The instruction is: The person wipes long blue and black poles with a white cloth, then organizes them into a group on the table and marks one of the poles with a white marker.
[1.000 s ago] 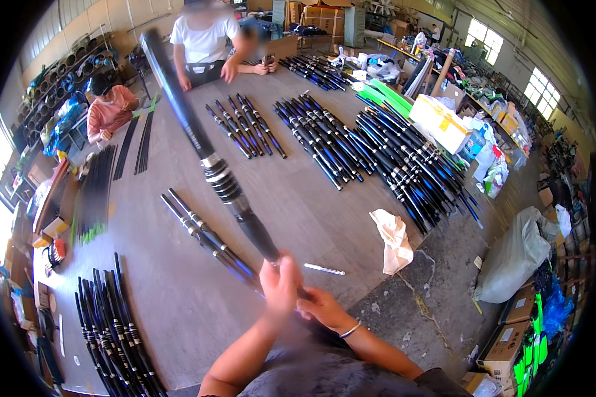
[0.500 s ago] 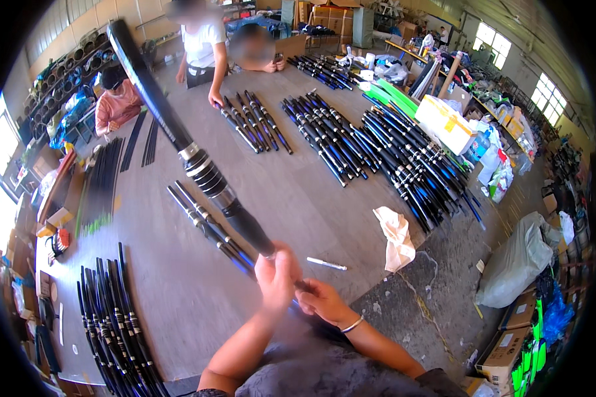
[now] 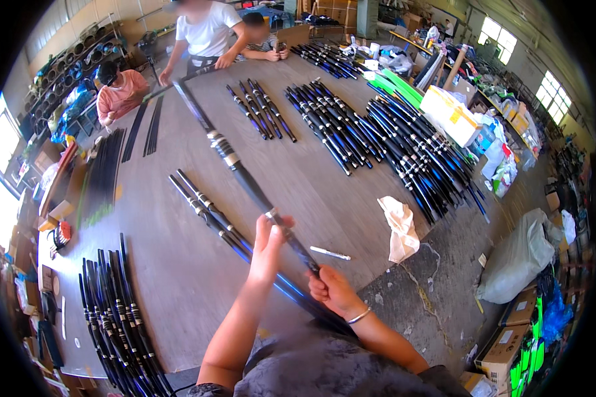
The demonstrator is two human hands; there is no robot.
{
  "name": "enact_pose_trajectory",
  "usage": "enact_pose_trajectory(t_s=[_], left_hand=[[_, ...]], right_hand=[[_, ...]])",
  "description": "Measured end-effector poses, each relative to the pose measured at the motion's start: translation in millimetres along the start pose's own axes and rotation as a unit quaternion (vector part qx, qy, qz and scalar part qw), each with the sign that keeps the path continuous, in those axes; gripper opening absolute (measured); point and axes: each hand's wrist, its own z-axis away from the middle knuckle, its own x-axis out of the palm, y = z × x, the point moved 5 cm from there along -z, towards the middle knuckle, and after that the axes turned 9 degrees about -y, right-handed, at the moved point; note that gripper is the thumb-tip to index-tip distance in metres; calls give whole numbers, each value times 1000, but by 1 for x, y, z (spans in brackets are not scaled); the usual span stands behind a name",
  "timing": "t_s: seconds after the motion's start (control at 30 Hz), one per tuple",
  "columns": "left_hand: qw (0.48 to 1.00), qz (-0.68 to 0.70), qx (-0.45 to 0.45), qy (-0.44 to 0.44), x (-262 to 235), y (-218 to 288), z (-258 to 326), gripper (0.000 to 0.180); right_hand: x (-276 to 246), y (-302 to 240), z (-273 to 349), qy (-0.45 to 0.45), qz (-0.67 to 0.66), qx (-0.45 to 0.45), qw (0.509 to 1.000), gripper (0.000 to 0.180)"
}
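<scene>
A dark fishing rod (image 3: 249, 185) with metal rings at its reel seat slants across the middle of the view, its far end over the table. My left hand (image 3: 269, 239) is closed around the rod below the grip section, fingers partly hidden behind it. My right hand (image 3: 338, 291), a bracelet on its wrist, is wrapped around the rod's near end. Beneath my left arm, a pair of blue and black rods (image 3: 212, 215) lies on the table. A white marker pen (image 3: 330, 253) rests just beyond my right hand.
Bundled rods (image 3: 120, 324) lie at the near left, and large rod piles (image 3: 417, 155) at the right. A crumpled cloth (image 3: 398, 228) sits at the table edge. Across the grey table (image 3: 179, 278), a person in white (image 3: 208, 33) handles a dark rod; two others sit nearby.
The held rod has moved away from me, its far end shifting right and lower in view. My right hand has moved slightly right. The person in white has lifted a rod from the far group.
</scene>
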Motion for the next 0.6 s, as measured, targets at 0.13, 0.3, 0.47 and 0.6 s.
enact_pose_trajectory(t_s=[0.13, 0.3, 0.47, 0.6], left_hand=[[981, -167, -27, 97, -66, -14, 8, 49], [842, -443, -25, 306, -212, -46, 43, 42], [666, -637, -165, 351, -257, -31, 53, 45], [622, -706, -145, 305, -269, -46, 53, 51]], right_hand=[[-15, -36, -8, 82, 68, -36, 994, 32], [-31, -67, -33, 115, 71, -70, 988, 32], [-45, -77, -59, 151, 36, -78, 985, 34], [-44, -74, -84, 166, 21, -69, 984, 35]])
